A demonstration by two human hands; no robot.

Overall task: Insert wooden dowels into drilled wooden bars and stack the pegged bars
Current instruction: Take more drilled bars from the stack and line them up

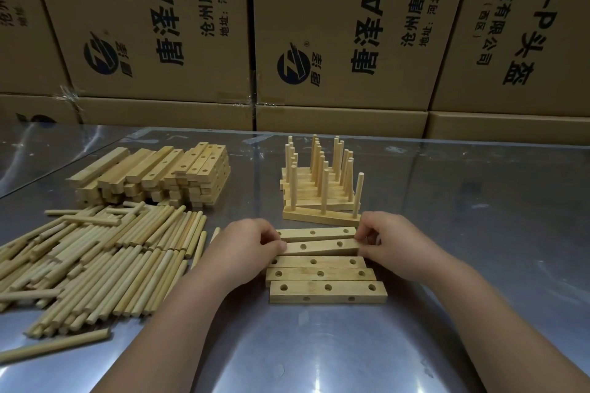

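While both sets of fingers are curled, I read them as gripping one piece: the left hand (245, 246) pinches the left end of the tilted bar (319, 247) and the right hand (392, 242) pinches its right end. That bar spans the gap between the fingertips, tipped off flat, and two holes show on its upper face. Just beyond the fingers lies a flat bar (316, 233), right against the tilted one. Just nearer than the fingers, three more bars (319, 274) lie side by side on the desk (479, 265), holes up.

Farther out from the fingers stands the pegged stack (319, 217), dowels upright — its nearest bar sits close to the right knuckles and crowds that side. Well to the left of the left fingers spreads a loose heap of dowels (95, 258), with a few strays reaching near the left wrist. Beyond that heap is a pile of drilled bars (166, 175). Cardboard boxes (159, 25) wall off the far edge of the desk.
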